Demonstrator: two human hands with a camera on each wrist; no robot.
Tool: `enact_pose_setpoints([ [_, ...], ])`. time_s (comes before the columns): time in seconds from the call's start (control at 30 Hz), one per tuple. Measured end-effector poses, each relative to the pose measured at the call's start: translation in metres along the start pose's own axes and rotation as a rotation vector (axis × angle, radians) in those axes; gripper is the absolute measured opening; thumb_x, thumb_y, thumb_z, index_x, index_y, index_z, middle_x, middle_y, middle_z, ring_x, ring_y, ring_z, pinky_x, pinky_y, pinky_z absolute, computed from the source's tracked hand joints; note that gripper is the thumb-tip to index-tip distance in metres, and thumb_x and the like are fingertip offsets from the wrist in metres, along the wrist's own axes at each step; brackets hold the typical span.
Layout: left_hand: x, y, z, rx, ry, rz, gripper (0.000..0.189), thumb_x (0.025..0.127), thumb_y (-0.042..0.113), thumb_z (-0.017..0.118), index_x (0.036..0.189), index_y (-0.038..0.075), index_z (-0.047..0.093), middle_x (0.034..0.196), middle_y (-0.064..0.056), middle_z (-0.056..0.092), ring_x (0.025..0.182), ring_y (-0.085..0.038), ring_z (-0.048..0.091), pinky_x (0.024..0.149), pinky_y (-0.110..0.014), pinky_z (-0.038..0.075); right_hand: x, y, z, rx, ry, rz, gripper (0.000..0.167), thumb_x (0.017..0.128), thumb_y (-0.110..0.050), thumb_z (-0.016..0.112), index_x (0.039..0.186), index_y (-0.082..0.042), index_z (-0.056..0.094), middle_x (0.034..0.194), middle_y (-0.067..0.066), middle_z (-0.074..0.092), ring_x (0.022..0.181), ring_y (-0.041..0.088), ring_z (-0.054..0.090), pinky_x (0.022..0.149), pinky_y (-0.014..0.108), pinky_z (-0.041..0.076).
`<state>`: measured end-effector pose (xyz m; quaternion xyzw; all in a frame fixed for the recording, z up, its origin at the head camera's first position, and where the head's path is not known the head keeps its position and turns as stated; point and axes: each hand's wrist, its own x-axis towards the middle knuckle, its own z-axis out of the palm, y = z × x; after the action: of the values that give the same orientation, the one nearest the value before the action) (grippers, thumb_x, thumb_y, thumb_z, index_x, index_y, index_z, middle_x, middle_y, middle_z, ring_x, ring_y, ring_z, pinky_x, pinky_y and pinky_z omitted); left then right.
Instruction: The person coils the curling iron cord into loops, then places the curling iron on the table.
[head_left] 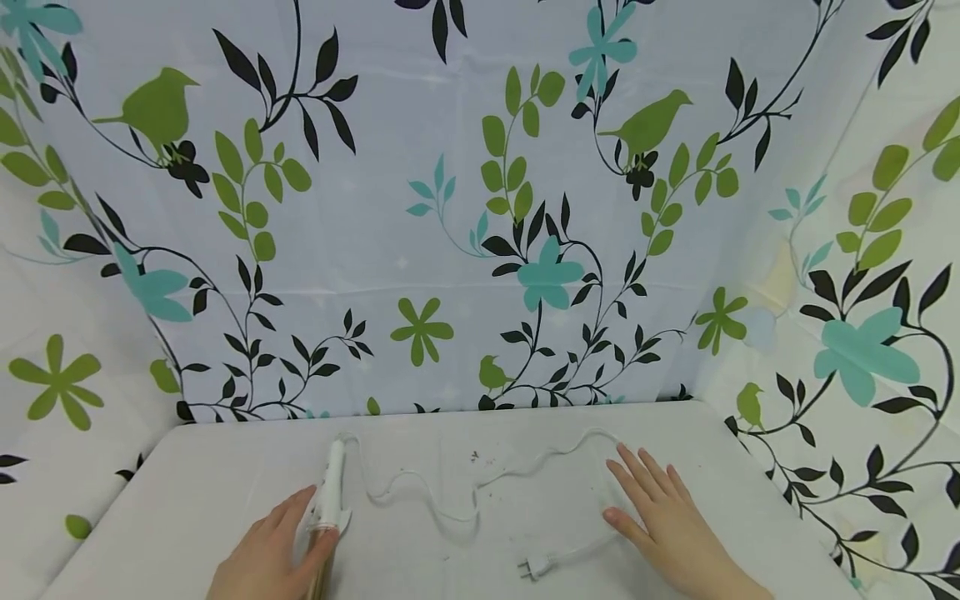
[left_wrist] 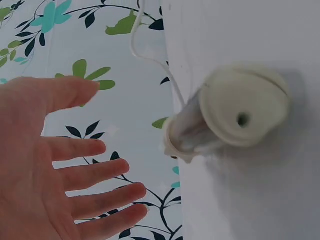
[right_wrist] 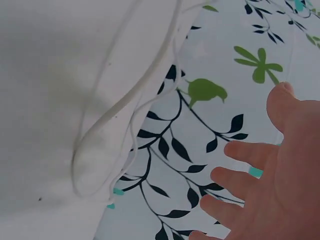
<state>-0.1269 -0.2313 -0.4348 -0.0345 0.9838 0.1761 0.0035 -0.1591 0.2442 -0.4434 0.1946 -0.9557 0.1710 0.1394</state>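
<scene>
At the near edge of the pale grey tabletop point(head_left: 187, 492), the person's left hand point(head_left: 266, 554) lies beside a white, rod-shaped curling iron with a golden-brown barrel point(head_left: 327, 508). Its thumb rests against the barrel's near part, while the fingers stretch forward along the iron's left side. From the left wrist view the fingers point(left_wrist: 95, 172) are straight and spread, curled round nothing, and the iron's round cream end cap point(left_wrist: 243, 107) with a small hole at its centre sits just beside them on the table. The grip is released: the hand touches the iron at most and does not clasp it.

To the right, the right hand point(head_left: 663, 508) lies flat on the table with its fingers straight and a little apart (likewise holding nothing). Close by its thumb the thin white power cord point(head_left: 450, 492) ends in a two-pin plug point(head_left: 534, 568), lying free near the front edge between the two hands.

Farther back, the cord snakes in loose loops across the middle of the table, from the iron's far tip round to the right hand's fingertips; the right wrist view shows its bend point(right_wrist: 107, 115) close to the table edge.

Beyond the table hangs a white fabric backdrop printed with green birds, teal flowers and black leafy stems point(head_left: 465, 208), closing in the back and both sides.
</scene>
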Motion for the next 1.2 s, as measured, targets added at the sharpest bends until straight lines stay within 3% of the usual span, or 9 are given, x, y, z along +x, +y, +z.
enact_pose_setpoints([
  [0.1,0.002,0.005,0.0,-0.019,-0.006,-0.027,0.075,0.093,0.057,0.061,0.144,0.003,0.047,0.135,-0.026,0.056,0.109,-0.047,0.061,0.075,-0.061,0.058,0.004,-0.014,0.001,0.017,-0.002,-0.01,0.061,0.098,-0.044,0.061,0.149,-0.014,0.047,0.16,0.008,0.035,0.147,0.041,0.03,0.123,0.06,0.015],
  [0.17,0.002,0.008,0.0,-0.025,0.001,-0.032,0.074,0.092,0.055,0.063,0.143,0.003,0.048,0.133,-0.027,0.058,0.107,-0.046,0.062,0.074,-0.059,0.058,0.006,-0.023,0.003,0.029,-0.001,-0.019,0.06,0.098,-0.044,0.06,0.148,-0.013,0.048,0.16,0.008,0.036,0.147,0.039,0.032,0.127,0.052,0.008],
  [0.33,0.003,0.013,0.002,-0.04,0.002,-0.026,0.073,0.091,0.052,0.066,0.14,0.001,0.05,0.13,-0.026,0.059,0.103,-0.044,0.064,0.074,-0.058,0.058,0.013,-0.043,0.002,0.046,-0.017,-0.022,0.06,0.097,-0.045,0.062,0.145,-0.012,0.052,0.159,0.007,0.039,0.146,0.036,0.034,0.124,0.06,0.013],
  [0.4,0.005,0.014,0.002,-0.041,-0.005,-0.024,0.072,0.091,0.051,0.066,0.14,0.001,0.05,0.13,-0.025,0.06,0.103,-0.043,0.064,0.076,-0.058,0.057,0.015,-0.048,0.001,0.046,-0.025,-0.022,0.06,0.096,-0.047,0.061,0.145,-0.013,0.052,0.158,0.006,0.039,0.146,0.036,0.035,0.116,0.067,0.022],
  [0.53,0.007,0.018,0.003,-0.034,-0.018,-0.032,0.073,0.091,0.053,0.066,0.139,0.0,0.051,0.13,-0.026,0.06,0.103,-0.043,0.064,0.074,-0.059,0.057,0.017,-0.053,0.002,0.04,-0.025,-0.043,0.059,0.098,-0.049,0.058,0.143,-0.012,0.054,0.157,0.006,0.042,0.145,0.037,0.037,0.116,0.066,0.023],
  [0.77,0.011,0.022,0.002,-0.049,-0.027,-0.052,0.074,0.091,0.052,0.066,0.14,-0.001,0.05,0.128,-0.028,0.059,0.1,-0.042,0.065,0.071,-0.058,0.057,0.019,-0.058,0.001,0.086,-0.117,-0.003,0.063,0.098,-0.053,0.055,0.143,-0.009,0.054,0.156,0.009,0.042,0.145,0.038,0.035,0.119,0.066,0.021],
  [1.07,0.016,0.011,0.008,-0.025,-0.054,-0.126,0.079,0.088,0.053,0.069,0.138,-0.005,0.048,0.123,-0.033,0.058,0.089,-0.04,0.066,0.064,-0.054,0.057,0.017,-0.063,-0.004,0.08,-0.103,-0.033,0.063,0.097,-0.053,0.057,0.142,-0.009,0.054,0.153,0.011,0.046,0.141,0.039,0.042,0.118,0.065,0.025],
  [1.2,0.017,0.006,0.011,-0.022,-0.108,-0.156,0.086,0.086,0.056,0.07,0.136,-0.01,0.045,0.107,-0.028,0.061,0.079,-0.033,0.063,0.061,-0.048,0.056,0.018,-0.064,-0.005,0.066,-0.086,-0.059,0.063,0.098,-0.054,0.055,0.141,-0.01,0.055,0.152,0.011,0.047,0.139,0.039,0.045,0.116,0.065,0.029],
])
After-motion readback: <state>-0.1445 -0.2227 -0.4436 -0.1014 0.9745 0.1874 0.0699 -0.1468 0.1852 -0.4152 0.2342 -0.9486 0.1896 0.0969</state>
